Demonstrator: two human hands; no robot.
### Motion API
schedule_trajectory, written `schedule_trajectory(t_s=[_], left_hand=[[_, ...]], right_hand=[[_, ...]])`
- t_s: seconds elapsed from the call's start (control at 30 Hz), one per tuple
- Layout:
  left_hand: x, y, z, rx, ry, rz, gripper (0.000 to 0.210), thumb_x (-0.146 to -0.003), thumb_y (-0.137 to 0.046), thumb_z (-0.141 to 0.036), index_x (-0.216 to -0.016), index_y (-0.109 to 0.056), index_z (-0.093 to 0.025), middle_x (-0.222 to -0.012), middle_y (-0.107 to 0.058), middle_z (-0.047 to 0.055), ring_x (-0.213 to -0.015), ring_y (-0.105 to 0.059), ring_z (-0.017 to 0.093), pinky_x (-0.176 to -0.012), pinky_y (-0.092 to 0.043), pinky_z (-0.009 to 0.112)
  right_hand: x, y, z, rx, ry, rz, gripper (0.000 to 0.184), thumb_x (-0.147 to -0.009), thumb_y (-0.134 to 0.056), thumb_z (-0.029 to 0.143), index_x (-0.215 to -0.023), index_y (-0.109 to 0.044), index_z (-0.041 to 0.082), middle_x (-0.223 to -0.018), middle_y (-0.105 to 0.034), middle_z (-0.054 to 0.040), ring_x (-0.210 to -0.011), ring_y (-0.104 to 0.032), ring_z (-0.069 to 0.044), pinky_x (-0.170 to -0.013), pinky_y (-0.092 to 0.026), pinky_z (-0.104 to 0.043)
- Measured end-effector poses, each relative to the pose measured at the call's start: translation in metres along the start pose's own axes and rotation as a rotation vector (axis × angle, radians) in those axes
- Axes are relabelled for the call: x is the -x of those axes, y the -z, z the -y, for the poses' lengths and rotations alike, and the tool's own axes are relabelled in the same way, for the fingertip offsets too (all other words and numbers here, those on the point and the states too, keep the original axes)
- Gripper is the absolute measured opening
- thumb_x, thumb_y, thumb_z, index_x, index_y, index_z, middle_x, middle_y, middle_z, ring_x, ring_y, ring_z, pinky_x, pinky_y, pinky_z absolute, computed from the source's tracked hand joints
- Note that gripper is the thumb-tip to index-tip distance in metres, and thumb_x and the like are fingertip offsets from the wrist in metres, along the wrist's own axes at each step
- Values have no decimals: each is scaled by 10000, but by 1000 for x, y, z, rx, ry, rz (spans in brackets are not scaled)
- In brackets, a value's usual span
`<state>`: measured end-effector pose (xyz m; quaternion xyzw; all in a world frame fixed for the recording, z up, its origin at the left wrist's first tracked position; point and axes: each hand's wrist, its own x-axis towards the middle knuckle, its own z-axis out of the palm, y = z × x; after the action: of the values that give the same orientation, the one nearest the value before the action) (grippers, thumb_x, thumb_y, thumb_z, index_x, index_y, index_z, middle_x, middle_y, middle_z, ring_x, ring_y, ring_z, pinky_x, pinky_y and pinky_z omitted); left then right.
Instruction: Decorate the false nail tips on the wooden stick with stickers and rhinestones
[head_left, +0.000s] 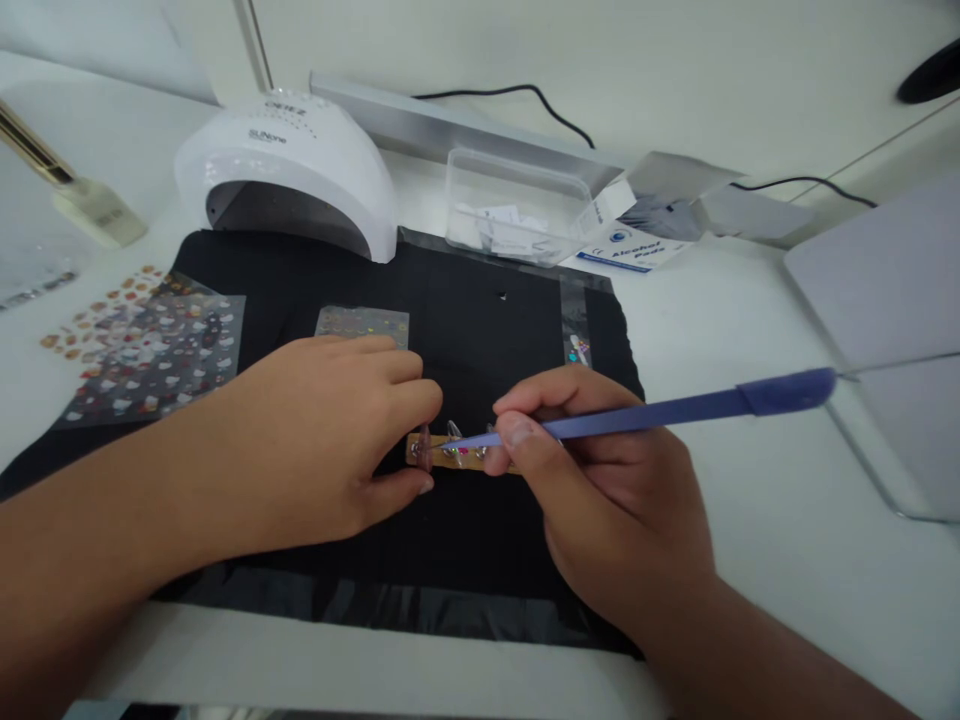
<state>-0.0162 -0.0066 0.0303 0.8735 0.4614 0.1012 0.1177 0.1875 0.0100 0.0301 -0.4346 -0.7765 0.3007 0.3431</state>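
A narrow tan strip (469, 460) lies on the black mat (480, 540), with several clear false nails standing along it among small shiny gems. At its left end, the thumb and index finger of my left hand (337, 430) close around the two ends of a pinkish clear false nail (425, 449). My right hand (607, 480) grips purple tweezers (637, 417) like a pen. Their thin points reach left over the strip, close beside that nail; whether they hold anything is too small to tell. My right fingers hide the strip's right end.
A white nail lamp (289, 150) stands at the back left. Sticker sheets (161, 350) lie at left, and a smaller sheet (364, 322) sits behind my left hand. At the back are a clear plastic box (517, 190) and an alcohol pads box (637, 245).
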Motion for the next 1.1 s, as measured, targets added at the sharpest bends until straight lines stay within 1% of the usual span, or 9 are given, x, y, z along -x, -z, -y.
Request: schedule_trajectory(t_s=[0.2, 0.37, 0.53, 0.73, 0.87, 1.1], left_hand=[[0, 1, -1, 2, 0, 9, 130, -795, -678, -318, -790, -588, -225, -789, -597, 15, -715, -579, 236, -596, -396, 366], [1, 0, -1, 3, -11, 8, 127, -801, -669, -311, -780, -578, -224, -781, -593, 15, -707, -575, 231, -586, -387, 359], [1, 0, -1, 7, 1, 18, 124, -802, -662, -307, -778, -575, -222, -786, -594, 16, -718, -580, 232, -590, -394, 355], [-1, 0, 0, 13, -3, 12, 106, -801, -663, -294, -788, -589, -219, -790, -597, 17, -718, -583, 231, -590, -404, 355], [-1, 0, -1, 9, -2, 11, 112, -800, -663, -299, -783, -583, -222, -788, -596, 15, -719, -584, 232, -590, -406, 358], [0, 0, -1, 4, 0, 19, 123, -805, -660, -315, -779, -582, -223, -783, -596, 17, -703, -573, 224, -579, -393, 352]], right_hand=[[1, 0, 1, 4, -12, -19, 126, -878, -589, 176, -788, -622, 259, -640, -642, 70, -610, -623, -120, -618, -466, -299], [2, 0, 1, 20, 30, -5, 124, -882, -584, 176, -797, -621, 260, -669, -644, 75, -642, -626, -121, -639, -461, -307], [3, 1, 3, 54, 33, -3, 127, -885, -578, 174, -798, -614, 259, -682, -641, 80, -653, -617, -124, -656, -451, -318], [3, 1, 2, 56, 74, -6, 119, -880, -580, 163, -797, -607, 244, -681, -639, 68, -642, -612, -125, -654, -453, -320], [2, 2, 1, 85, 72, -5, 120, -883, -581, 164, -798, -608, 245, -677, -639, 65, -629, -607, -127, -653, -451, -325], [3, 1, 0, 46, 89, 0, 108, -893, -584, 175, -814, -604, 245, -698, -646, 50, -634, -616, -137, -656, -463, -336]])
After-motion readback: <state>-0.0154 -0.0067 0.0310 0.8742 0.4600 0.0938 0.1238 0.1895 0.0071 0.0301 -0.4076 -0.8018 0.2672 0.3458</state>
